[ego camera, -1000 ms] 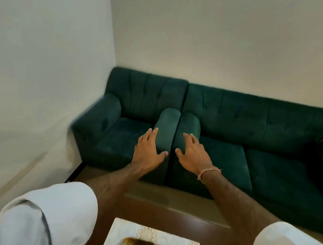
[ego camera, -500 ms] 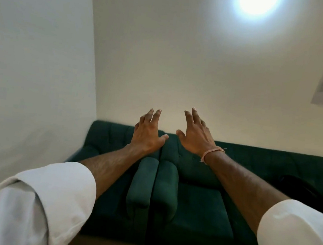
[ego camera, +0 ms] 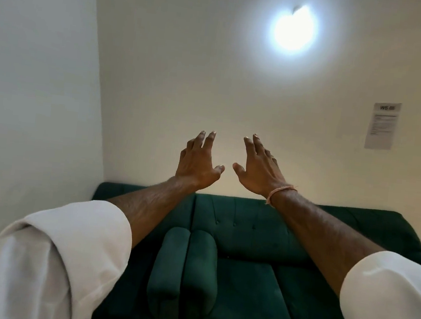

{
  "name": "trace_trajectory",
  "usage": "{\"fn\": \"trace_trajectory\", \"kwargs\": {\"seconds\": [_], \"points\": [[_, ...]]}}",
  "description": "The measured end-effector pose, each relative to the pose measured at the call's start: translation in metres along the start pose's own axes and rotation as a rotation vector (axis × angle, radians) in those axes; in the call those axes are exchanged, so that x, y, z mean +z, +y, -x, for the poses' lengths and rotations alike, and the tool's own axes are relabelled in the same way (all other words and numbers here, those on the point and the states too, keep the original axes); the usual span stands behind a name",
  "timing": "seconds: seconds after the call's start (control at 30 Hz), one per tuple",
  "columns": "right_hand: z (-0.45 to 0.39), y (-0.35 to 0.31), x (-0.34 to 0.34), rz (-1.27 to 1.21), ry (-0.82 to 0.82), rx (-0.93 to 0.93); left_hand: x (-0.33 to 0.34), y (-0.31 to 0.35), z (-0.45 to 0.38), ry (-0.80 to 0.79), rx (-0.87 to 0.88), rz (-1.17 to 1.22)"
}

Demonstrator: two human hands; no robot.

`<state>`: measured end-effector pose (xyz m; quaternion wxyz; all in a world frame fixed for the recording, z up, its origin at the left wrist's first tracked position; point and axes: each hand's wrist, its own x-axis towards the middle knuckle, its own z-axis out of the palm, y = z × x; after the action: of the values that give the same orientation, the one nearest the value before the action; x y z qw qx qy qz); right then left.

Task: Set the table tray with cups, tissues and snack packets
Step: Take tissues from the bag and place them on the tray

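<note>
Both your left hand (ego camera: 197, 164) and right hand (ego camera: 258, 171) are spread wide, holding nothing, raised above the green sofa (ego camera: 252, 242), so no step's started; look down for the tray.

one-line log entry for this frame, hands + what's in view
left hand: open, empty, raised | right hand: open, empty, raised | view: green sofa, wall light, wall notice | tray, cups: out of frame
</note>
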<state>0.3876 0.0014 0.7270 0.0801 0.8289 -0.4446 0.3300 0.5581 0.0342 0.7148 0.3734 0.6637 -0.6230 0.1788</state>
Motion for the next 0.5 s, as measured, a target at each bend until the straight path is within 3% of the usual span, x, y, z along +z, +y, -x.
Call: {"fn": "trace_trajectory", "kwargs": {"seconds": [0.5], "points": [[0.044, 0.094, -0.012, 0.053, -0.053, 0.183, 0.076, 0.079, 0.009, -0.135, 0.077, 0.089]]}}
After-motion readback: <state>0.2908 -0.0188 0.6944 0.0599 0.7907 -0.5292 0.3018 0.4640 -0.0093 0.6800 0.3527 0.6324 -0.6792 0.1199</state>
